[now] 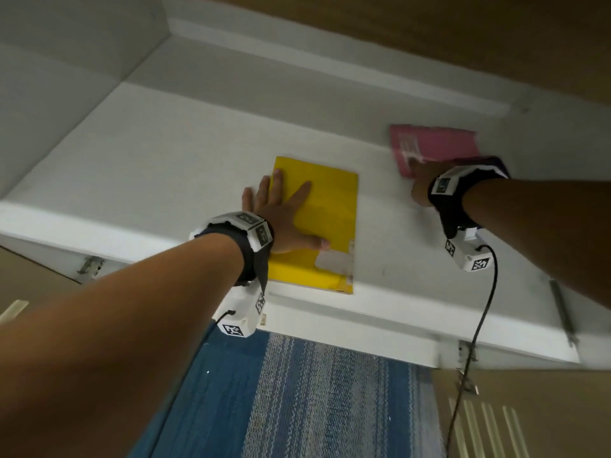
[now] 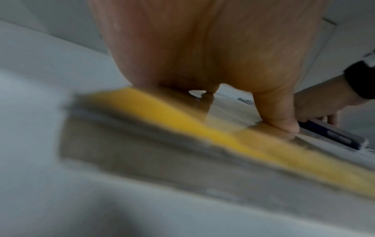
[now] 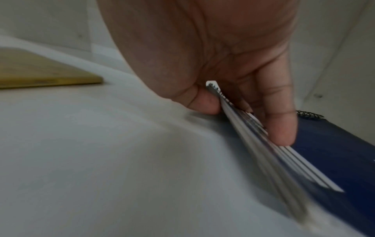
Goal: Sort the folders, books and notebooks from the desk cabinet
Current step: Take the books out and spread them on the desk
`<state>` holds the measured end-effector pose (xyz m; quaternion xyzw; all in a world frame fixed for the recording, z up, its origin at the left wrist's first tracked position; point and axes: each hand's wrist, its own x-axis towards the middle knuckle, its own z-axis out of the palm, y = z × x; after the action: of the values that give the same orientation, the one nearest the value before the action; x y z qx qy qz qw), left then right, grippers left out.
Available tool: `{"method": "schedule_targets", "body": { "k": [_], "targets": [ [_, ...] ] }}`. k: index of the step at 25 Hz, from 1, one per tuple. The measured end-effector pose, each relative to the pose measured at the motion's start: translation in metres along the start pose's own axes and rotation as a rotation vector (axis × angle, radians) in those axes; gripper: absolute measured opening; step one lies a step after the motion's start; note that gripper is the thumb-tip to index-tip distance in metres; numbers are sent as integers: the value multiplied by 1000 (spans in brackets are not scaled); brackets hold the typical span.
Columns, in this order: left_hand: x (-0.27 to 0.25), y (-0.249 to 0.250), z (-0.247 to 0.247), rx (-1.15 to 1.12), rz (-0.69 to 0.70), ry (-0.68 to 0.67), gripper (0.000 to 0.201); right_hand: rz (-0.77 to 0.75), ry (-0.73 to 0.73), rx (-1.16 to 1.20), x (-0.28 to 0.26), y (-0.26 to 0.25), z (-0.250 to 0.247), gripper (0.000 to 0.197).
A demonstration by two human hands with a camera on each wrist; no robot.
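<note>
A yellow book point(image 1: 325, 223) lies flat near the front edge of the white cabinet shelf point(image 1: 172, 166). My left hand point(image 1: 286, 206) presses on it with straight, spread fingers, and its thumb point(image 2: 284, 121) rests on the cover point(image 2: 162, 112). Further back to the right, my right hand point(image 1: 421, 188) grips the near edge of a pink spiral notebook point(image 1: 436, 147). In the right wrist view the thumb point(image 3: 205, 104) and a finger point(image 3: 282, 128) pinch its tilted pages point(image 3: 253, 144) above a dark blue spiral notebook point(image 3: 334, 154).
The cabinet's white back wall point(image 1: 297, 71) and left side wall point(image 1: 66, 77) close in the shelf. A brown wooden panel point(image 1: 463, 38) runs above it. Blue striped carpet point(image 1: 314, 398) lies below the shelf's front edge, and a black cable point(image 1: 479, 325) hangs from my right wrist.
</note>
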<state>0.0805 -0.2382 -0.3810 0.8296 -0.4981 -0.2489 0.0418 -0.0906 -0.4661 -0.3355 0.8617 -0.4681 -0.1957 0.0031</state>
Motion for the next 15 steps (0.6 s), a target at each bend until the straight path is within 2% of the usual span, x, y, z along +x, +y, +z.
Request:
{"method": "schedule_targets", "body": {
  "k": [3,6,8,10,11,14,15],
  "targets": [
    [-11,8,-2,-58,-91,61,127,-42,-114,-8,-27,-6,7,75],
    [-17,12,-17,-121,-363,94,137,-76,-100,-3,-55,-14,20,78],
    [-20,15,-31,-243,-485,90,129,-47,-121,-22,-70,-23,25,81],
    [-20,19,-38,-372,-466,61,108,-42,-123,-9,-79,-29,33,83],
    [-20,21,-40,-366,-446,58,91,-38,-110,-5,-81,-31,37,83],
    [-27,16,-50,-301,-376,196,37,-59,-85,53,-90,-37,47,82],
    [-27,14,-54,-326,-348,252,29,-69,-67,63,-93,-36,49,81]
  ]
}}
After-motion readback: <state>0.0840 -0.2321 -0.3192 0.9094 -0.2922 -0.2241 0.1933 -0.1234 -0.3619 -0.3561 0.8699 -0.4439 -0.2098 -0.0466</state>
